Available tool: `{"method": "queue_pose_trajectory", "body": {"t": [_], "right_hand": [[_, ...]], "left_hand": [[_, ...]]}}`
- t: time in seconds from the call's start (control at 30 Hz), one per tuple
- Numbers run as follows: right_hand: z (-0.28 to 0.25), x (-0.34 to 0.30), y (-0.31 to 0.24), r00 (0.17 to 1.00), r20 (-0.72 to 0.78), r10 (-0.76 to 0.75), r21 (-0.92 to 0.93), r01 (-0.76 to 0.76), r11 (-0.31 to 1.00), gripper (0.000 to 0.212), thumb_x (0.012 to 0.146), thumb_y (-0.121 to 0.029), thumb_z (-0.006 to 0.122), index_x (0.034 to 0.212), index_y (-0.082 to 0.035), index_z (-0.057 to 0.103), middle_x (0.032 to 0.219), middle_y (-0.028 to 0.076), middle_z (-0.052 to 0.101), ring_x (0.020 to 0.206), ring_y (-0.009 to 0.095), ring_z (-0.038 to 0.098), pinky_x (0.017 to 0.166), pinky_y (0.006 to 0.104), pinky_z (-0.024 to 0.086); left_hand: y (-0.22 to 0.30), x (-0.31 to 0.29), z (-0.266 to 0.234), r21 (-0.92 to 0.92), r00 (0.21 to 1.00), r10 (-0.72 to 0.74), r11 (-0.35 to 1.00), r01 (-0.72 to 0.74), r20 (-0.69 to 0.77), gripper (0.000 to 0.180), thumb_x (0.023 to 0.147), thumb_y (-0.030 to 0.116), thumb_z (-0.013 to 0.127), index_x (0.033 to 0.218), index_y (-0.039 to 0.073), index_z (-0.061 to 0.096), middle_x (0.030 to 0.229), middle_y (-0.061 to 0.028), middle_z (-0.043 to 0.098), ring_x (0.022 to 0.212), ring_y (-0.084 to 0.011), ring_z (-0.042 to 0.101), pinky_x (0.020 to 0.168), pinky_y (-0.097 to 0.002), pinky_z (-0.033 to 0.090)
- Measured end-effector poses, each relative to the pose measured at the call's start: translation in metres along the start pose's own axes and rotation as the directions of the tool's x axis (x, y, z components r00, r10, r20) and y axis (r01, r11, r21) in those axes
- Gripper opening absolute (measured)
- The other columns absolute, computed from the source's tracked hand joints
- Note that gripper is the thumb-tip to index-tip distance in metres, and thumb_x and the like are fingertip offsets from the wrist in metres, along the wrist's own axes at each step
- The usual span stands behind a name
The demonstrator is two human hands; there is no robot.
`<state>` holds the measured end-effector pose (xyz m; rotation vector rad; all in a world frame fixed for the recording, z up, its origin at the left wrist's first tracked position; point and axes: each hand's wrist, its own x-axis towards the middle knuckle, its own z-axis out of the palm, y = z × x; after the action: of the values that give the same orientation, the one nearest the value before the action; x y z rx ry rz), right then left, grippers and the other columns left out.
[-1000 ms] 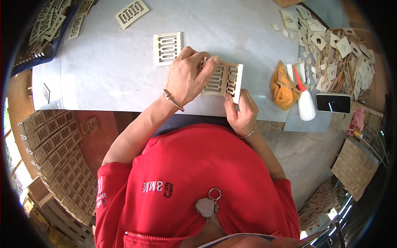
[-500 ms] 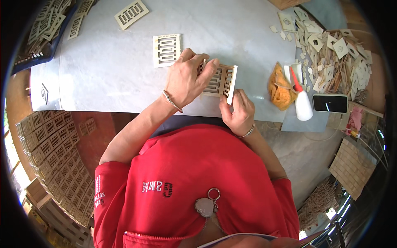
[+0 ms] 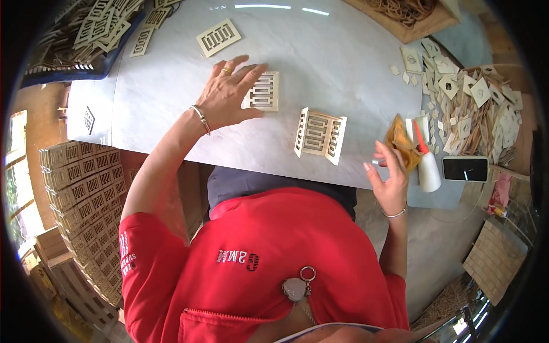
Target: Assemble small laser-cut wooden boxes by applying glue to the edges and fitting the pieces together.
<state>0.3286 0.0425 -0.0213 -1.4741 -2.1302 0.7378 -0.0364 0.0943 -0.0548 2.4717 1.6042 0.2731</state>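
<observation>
A three-sided assembly of cut-out wooden panels point(image 3: 318, 135) stands by itself near the table's front edge, its two side panels upright. My left hand point(image 3: 231, 91) is open, fingers spread, over the left part of a flat cut-out panel point(image 3: 269, 91); whether it touches the panel I cannot tell. Beside the orange cloth point(image 3: 401, 140), my right hand point(image 3: 392, 178) is open and holds nothing, thumb and fingers apart. A white glue bottle point(image 3: 429, 173) with a red nozzle lies just right of the cloth.
Another cut-out panel point(image 3: 219, 38) lies farther back. A blue crate point(image 3: 106, 67) of panels is at the far left, stacked lattice boxes point(image 3: 80, 188) below it. Rightward are a phone point(image 3: 465, 169) and a heap of wooden pieces point(image 3: 477, 108); a wooden tray point(image 3: 420, 28) is behind.
Both hands have let go of the three-sided assembly, which now stands alone. My left hand has moved left to the flat panel, my right hand right toward the cloth. The view has shifted.
</observation>
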Motion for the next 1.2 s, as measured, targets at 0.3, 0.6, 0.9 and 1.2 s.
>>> {"method": "queue_pose_trajectory", "body": {"t": [0.3,0.6,0.9,1.2], "right_hand": [[0.010,0.053,-0.047,0.996,-0.069,-0.062,0.670,0.092,0.736,0.058,0.079,-0.019,0.073,0.127,0.003,0.047,0.120,0.013,0.055,0.111,0.022,0.055,0.094,0.0336,0.043],[0.027,0.068,-0.071,0.993,-0.039,-0.114,0.854,0.092,0.512,0.085,0.071,-0.019,0.081,0.136,0.005,0.033,0.134,0.015,0.044,0.122,0.025,0.046,0.104,0.0395,0.037],[-0.017,0.065,-0.061,0.849,0.285,-0.444,-0.197,0.505,0.840,0.067,0.062,-0.020,0.076,0.122,-0.003,0.051,0.121,0.014,0.048,0.108,0.030,0.047,0.094,0.0424,0.040],[-0.002,0.072,-0.065,0.798,0.404,-0.446,-0.273,0.571,0.774,0.063,0.061,-0.019,0.075,0.116,0.001,0.053,0.118,0.017,0.048,0.109,0.029,0.046,0.100,0.0462,0.033]], "left_hand": [[0.050,0.010,-0.028,-0.744,0.943,-0.249,0.669,0.004,-0.219,0.081,0.068,0.049,0.077,0.128,0.004,0.047,0.121,-0.0141,0.057,0.117,-0.0292,0.048,0.099,-0.0438,0.037],[0.115,0.022,-0.033,-0.963,0.958,-0.195,0.211,-0.169,-0.211,0.079,0.073,0.043,0.075,0.132,0.002,0.041,0.125,-0.0163,0.053,0.121,-0.0274,0.046,0.102,-0.0403,0.033],[0.093,-0.028,0.002,-0.988,0.942,-0.305,0.007,0.151,0.142,0.068,0.086,0.040,0.061,0.136,-0.001,0.037,0.135,-0.0150,0.045,0.127,-0.0235,0.039,0.102,-0.0381,0.033],[0.104,-0.030,0.018,-0.934,0.890,-0.360,0.110,0.339,0.281,0.059,0.085,0.037,0.067,0.123,-0.004,0.050,0.116,-0.0204,0.054,0.105,-0.0258,0.057,0.084,-0.0338,0.050]]}}
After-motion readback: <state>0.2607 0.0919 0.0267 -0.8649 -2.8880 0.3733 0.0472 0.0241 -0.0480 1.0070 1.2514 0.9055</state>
